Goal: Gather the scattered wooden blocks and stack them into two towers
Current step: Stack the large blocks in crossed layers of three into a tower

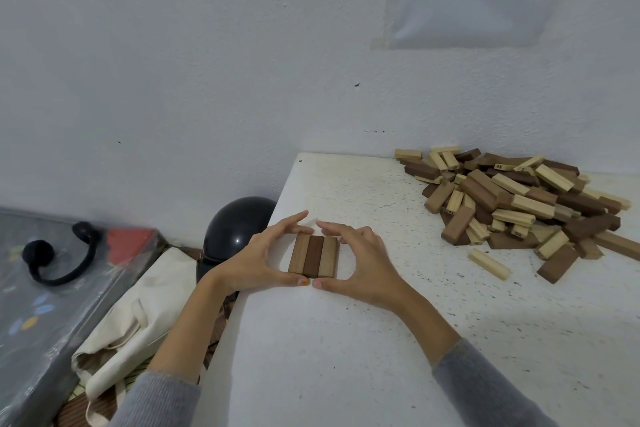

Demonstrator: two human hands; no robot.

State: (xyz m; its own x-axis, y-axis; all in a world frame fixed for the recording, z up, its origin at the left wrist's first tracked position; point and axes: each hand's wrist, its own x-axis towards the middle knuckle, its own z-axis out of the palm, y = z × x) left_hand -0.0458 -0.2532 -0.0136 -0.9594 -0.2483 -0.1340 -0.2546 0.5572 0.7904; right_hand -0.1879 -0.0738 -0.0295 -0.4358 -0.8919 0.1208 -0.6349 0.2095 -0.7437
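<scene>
As hands seemingly grip, blocks point away

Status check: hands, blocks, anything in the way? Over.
Left hand and right hand cupped round three-block row, flat on table. Block pile off to the right, apart. Nothing seen between row and pile.

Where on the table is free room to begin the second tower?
Bare table lies between the row of three blocks and the pile, and from the row to the near edge. Crowded: the far right corner, under the pile, and around the row, which the left hand and right hand hold.
</scene>
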